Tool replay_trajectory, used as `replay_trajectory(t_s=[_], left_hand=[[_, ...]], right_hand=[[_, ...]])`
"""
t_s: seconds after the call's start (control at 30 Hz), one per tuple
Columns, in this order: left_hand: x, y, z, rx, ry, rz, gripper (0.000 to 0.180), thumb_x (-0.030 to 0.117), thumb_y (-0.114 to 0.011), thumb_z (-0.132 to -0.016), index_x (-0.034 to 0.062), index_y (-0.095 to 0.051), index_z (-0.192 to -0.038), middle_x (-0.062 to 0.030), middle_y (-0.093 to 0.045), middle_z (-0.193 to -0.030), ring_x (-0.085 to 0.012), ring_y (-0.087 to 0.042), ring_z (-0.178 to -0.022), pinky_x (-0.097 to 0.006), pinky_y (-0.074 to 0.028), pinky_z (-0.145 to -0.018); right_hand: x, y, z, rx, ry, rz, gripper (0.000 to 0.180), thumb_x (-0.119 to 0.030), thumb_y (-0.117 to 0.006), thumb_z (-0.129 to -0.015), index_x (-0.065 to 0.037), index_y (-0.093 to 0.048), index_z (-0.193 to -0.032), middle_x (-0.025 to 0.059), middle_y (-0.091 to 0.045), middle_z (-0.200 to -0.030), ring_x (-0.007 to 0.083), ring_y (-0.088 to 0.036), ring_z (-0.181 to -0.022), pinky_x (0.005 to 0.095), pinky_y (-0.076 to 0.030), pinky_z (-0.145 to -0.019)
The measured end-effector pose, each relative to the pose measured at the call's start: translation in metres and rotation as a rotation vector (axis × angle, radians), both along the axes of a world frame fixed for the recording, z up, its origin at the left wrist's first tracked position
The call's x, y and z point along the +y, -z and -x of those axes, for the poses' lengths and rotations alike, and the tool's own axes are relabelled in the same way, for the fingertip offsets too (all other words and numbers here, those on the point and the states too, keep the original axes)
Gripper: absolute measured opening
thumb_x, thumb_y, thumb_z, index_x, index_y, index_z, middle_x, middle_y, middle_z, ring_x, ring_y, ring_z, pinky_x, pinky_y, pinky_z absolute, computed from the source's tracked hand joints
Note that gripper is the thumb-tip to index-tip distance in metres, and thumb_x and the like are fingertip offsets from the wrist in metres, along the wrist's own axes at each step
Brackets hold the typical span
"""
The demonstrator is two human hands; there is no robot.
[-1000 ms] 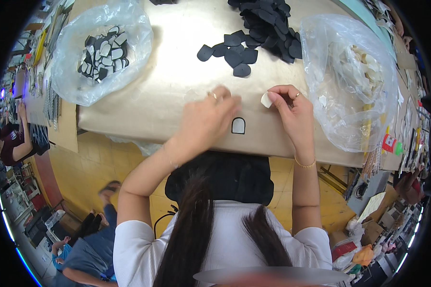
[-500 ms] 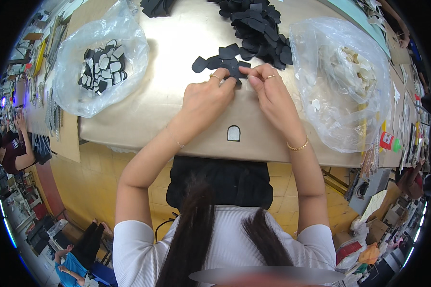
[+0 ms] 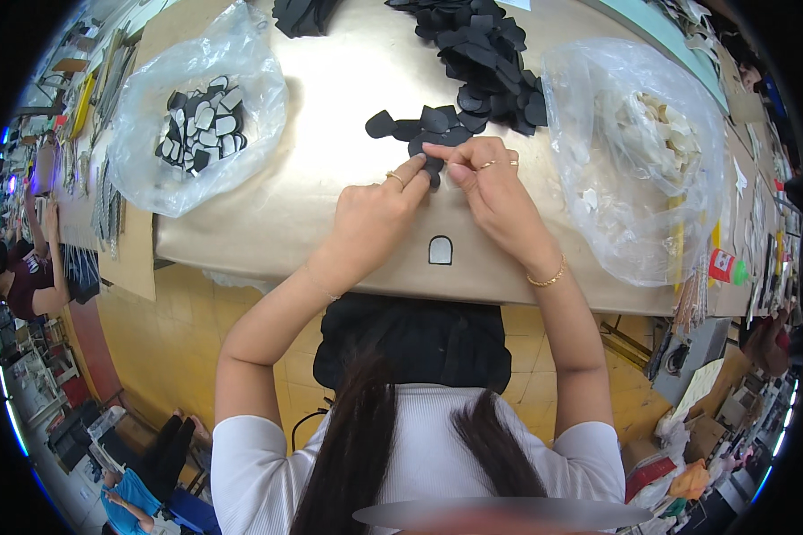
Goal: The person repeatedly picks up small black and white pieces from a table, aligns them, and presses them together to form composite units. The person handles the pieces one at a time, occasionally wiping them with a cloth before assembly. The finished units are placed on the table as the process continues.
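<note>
A small cluster of black rounded pieces [image 3: 433,119] lies at the middle of the table, spilling from a larger heap. At its near end is a black rounded piece [image 3: 434,167]. My left hand [image 3: 375,214] is closed, its fingertips gripping that piece's left side. From the other side, my right hand [image 3: 495,192] stretches its index finger over the cluster. Its thumb is apart from that finger, with the remaining fingers curled. Nearer me, a single white arch-shaped piece with a black border [image 3: 440,251] rests flat on the table.
On the left, a clear plastic bag [image 3: 138,169] contains several black-and-white arch pieces [image 3: 207,129]. Another clear bag [image 3: 616,236] on the right holds pale scraps [image 3: 669,134]. The large black heap [image 3: 486,58] spreads toward the back, with a black stack [image 3: 303,16] left of it.
Both hands have come slightly nearer me, and the right index finger has moved left over the black pieces. A black piece now shows between the fingertips. The whole view has shifted slightly.
</note>
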State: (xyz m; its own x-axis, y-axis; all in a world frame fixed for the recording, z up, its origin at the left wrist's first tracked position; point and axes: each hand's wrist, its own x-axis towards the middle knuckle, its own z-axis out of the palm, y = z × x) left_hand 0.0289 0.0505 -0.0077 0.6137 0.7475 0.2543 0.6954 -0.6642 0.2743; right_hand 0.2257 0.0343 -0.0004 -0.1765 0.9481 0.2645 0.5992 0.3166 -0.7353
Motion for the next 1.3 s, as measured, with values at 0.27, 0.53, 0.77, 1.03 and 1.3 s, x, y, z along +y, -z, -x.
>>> replay_trajectory(t_s=[0.27,0.53,0.77,1.03,1.3], left_hand=[[-0.013,-0.017,0.013,-0.293,0.089,0.009,0.018,0.0,-0.069,-0.082,0.0071,-0.073,-0.098,-0.0048,-0.072,-0.105,-0.0217,-0.065,-0.061,-0.033,-0.051,-0.053],[-0.016,-0.019,0.02,-0.576,-0.18,0.873,0.014,0.01,-0.073,-0.092,0.002,-0.074,-0.103,-0.0094,-0.071,-0.086,-0.0185,-0.065,-0.073,-0.028,-0.051,-0.07],[-0.016,0.0,0.004,-0.368,-0.133,0.371,0.013,0.009,-0.074,-0.088,0.0039,-0.074,-0.101,-0.0096,-0.069,-0.089,-0.0265,-0.069,-0.079,-0.035,-0.053,-0.069],[-0.048,-0.003,0.03,-0.266,-0.025,0.163,0.021,0.004,-0.075,-0.084,0.0093,-0.075,-0.104,-0.0057,-0.07,-0.109,-0.0224,-0.067,-0.065,-0.034,-0.052,-0.056],[-0.056,0.006,0.026,-0.26,0.021,0.075,0.027,0.007,-0.075,-0.084,0.0082,-0.073,-0.111,-0.0049,-0.07,-0.118,-0.0198,-0.068,-0.06,-0.031,-0.052,-0.052]], right_hand=[[0.002,0.01,0.008,-0.312,0.067,-0.112,0.006,-0.018,-0.061,-0.098,-0.013,-0.061,-0.096,-0.0027,-0.064,-0.089,0.0216,-0.055,-0.099,0.0436,-0.031,-0.08],[0.003,0.004,-0.003,0.096,0.047,-0.167,0.007,-0.012,-0.065,-0.096,-0.005,-0.065,-0.096,0.0018,-0.065,-0.093,0.024,-0.058,-0.094,0.0408,-0.041,-0.09],[-0.033,-0.009,0.001,0.54,0.346,0.528,0.015,-0.012,-0.075,-0.094,0.001,-0.073,-0.101,0.0002,-0.07,-0.078,0.0049,-0.065,-0.068,0.018,-0.05,-0.061],[-0.027,-0.01,0.005,0.241,0.174,0.555,0.017,-0.013,-0.075,-0.091,0.004,-0.073,-0.093,0.0039,-0.073,-0.076,0.006,-0.068,-0.067,0.02,-0.053,-0.062],[-0.015,-0.013,0.008,0.133,0.152,0.633,0.019,-0.015,-0.074,-0.084,0.003,-0.075,-0.09,0.0144,-0.075,-0.078,0.0195,-0.072,-0.067,0.0302,-0.056,-0.066]])
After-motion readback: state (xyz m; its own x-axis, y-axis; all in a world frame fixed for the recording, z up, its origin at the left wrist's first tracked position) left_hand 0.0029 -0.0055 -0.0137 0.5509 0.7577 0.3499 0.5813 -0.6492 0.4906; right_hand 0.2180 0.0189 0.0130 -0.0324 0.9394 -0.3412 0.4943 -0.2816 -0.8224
